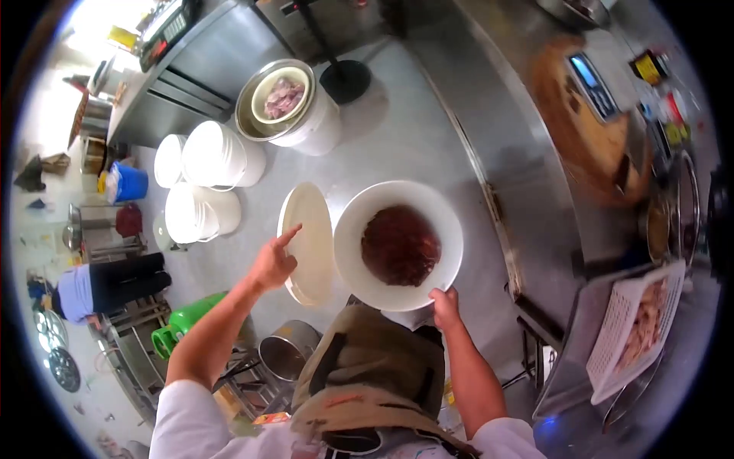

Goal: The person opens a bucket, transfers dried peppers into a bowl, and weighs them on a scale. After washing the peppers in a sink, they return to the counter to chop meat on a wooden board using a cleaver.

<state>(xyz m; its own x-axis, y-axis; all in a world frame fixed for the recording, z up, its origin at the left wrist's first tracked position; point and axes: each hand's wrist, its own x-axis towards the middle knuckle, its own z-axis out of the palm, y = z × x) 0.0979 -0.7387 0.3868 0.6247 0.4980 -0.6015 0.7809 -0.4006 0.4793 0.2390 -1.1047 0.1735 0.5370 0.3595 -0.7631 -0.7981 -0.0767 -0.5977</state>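
Note:
A white bucket point(359, 252) stands on the floor in front of me, holding a dark red-brown mass point(400, 245). My right hand point(445, 306) grips its near rim. The bucket's white lid point(310, 241) stands on edge just left of it. My left hand point(274, 260) hovers by the lid with the forefinger stretched out; whether it touches the lid is unclear.
Several closed white buckets point(214, 153) stand at the left. Another white bucket carries a metal basin with a bowl of meat point(283, 98). A steel counter point(527, 176) runs along the right with a round chopping board point(581, 130) and a basket tray point(634, 325). A metal pot point(287, 350) sits by my legs. A person point(107, 283) crouches at far left.

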